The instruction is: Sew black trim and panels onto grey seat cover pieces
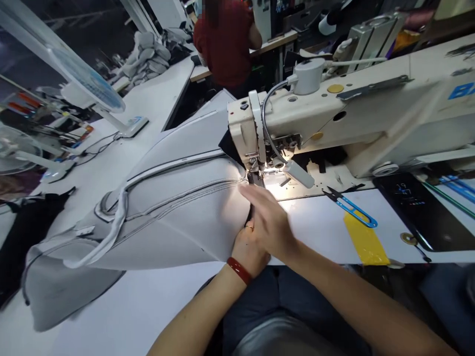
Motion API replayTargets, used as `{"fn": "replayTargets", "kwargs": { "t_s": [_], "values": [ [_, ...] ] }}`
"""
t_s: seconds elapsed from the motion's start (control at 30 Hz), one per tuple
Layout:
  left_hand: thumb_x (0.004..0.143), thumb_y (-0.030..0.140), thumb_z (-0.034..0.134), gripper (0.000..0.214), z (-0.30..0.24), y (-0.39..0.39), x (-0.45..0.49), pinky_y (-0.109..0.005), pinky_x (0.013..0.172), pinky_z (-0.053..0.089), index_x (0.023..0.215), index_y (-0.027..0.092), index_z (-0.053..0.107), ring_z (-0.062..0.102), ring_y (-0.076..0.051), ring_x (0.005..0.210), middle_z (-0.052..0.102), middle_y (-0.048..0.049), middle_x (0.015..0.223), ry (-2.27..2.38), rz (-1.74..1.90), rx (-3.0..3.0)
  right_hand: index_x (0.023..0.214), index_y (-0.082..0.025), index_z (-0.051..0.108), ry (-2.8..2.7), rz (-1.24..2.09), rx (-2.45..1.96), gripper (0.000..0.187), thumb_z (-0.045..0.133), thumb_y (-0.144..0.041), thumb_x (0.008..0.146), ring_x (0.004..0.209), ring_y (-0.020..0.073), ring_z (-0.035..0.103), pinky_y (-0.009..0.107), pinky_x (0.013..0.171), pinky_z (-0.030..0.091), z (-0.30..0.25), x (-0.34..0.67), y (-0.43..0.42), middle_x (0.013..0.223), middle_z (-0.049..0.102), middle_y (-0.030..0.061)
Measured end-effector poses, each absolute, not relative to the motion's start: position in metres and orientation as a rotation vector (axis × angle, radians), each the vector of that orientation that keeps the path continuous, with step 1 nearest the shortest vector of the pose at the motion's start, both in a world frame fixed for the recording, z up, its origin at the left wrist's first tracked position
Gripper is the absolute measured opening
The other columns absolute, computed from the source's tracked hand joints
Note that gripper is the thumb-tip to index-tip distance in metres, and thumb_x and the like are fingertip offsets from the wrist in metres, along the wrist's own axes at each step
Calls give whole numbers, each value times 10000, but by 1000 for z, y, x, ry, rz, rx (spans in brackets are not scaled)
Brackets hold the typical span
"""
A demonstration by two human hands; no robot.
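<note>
Gray cloth cover [178, 217] lies across the white sewing table [156, 84], its stitched, piped seams running toward the sewing machine [352, 109], and its near edge reaches the presser foot [253, 180] under a bright lamp [299, 174]. The work in hand appears to be at the needle, with the cloth fed in from the left of the machine. The right hand [269, 222] lies open over the cover, its fingers [256, 195] stretched out flat and slightly blurred, close to the presser foot. The left hand [248, 252], with a ring and a red wrist band [238, 271], sits below it at the cover's edge, partly hidden; whether it grips the cloth or only steadies it, I cannot tell. The cloth near the foot looks as if it needs to stay flat and lined up with the seam. Right of the hands lie blue-handled snips [351, 210], a strip of yellow tape [365, 240] and a dark phone [419, 212]. A black cloth [25, 237] lies at the far left, beside a fan [87, 74]. Farther off, a co-worker in a red shirt [224, 44] stands near a pile of gray pieces [144, 59].
</note>
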State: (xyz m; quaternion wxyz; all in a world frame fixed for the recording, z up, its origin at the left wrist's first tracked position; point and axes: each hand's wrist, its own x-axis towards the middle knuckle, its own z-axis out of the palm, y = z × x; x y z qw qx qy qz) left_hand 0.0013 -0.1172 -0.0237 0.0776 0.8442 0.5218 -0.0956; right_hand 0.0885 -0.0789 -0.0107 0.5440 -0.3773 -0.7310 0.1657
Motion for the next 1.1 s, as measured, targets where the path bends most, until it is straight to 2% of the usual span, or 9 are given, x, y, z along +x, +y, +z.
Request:
{"fn": "replayTargets", "kwargs": {
  "t_s": [0.1,0.23,0.33,0.43,0.57,0.67,0.77,0.87,1.1],
  "values": [
    [736,173,608,387,-11,-113,1,-394,960,449,1111,90,554,501,-286,1164,435,-203,1361,1594,-362,2431,936,-171,585,-1723,334,-1055,319,327,-34,808,910,190,571,362,814,525,-43,127,-129,884,619,84],
    [701,135,639,448,3,-108,0,-392,972,442,1137,126,535,528,-257,1127,445,-171,1364,1547,-434,2407,1009,-87,599,-2067,102,-1080,298,376,-43,815,1008,235,549,419,912,485,-56,136,-151,999,630,131],
    [722,110,614,472,4,-110,-2,-391,958,457,1181,162,519,490,-265,1167,429,-142,1381,1556,-440,2436,952,-84,631,-2140,-133,-1036,211,457,-40,841,945,223,572,392,914,477,-55,131,-154,944,661,105],
    [718,90,622,461,0,-114,-5,-372,964,464,1162,183,540,436,-263,1224,435,-106,1375,1571,-415,2436,843,-83,646,-2100,-155,-959,161,490,-42,842,892,213,580,360,861,496,-58,130,-159,877,660,105],
    [749,116,622,485,7,-115,0,-323,902,514,1214,205,517,461,-235,1214,478,-76,1341,1551,-460,2471,881,-50,647,-2070,-159,-998,175,479,-25,844,904,216,567,358,861,477,-63,130,-163,857,646,113],
    [822,200,582,469,25,-113,10,-307,729,559,1278,192,474,577,-241,1073,531,-122,1273,1614,-710,2478,840,-61,652,-2085,-241,-1105,180,476,-24,841,845,209,556,358,836,456,-58,125,-163,816,633,92],
    [871,233,525,490,50,-119,18,-285,575,530,1340,147,415,658,-224,776,653,-120,912,1648,-1000,2440,751,-85,644,-2111,-290,-1173,186,487,-19,826,771,204,539,350,749,444,-45,119,-162,755,616,77],
    [884,163,464,448,67,-137,21,-229,452,456,1329,131,426,626,-185,570,610,-57,666,1579,-1117,2511,700,-101,630,-2098,-250,-1157,219,474,-14,826,687,196,511,334,668,431,-33,116,-163,638,573,54],
    [839,121,459,175,60,-170,19,-210,406,411,959,152,581,581,-149,535,610,-61,765,1521,-900,2876,692,-127,606,-1887,168,-1087,317,357,-46,870,687,166,534,271,679,473,-30,106,-164,686,608,69]
  ]
}}
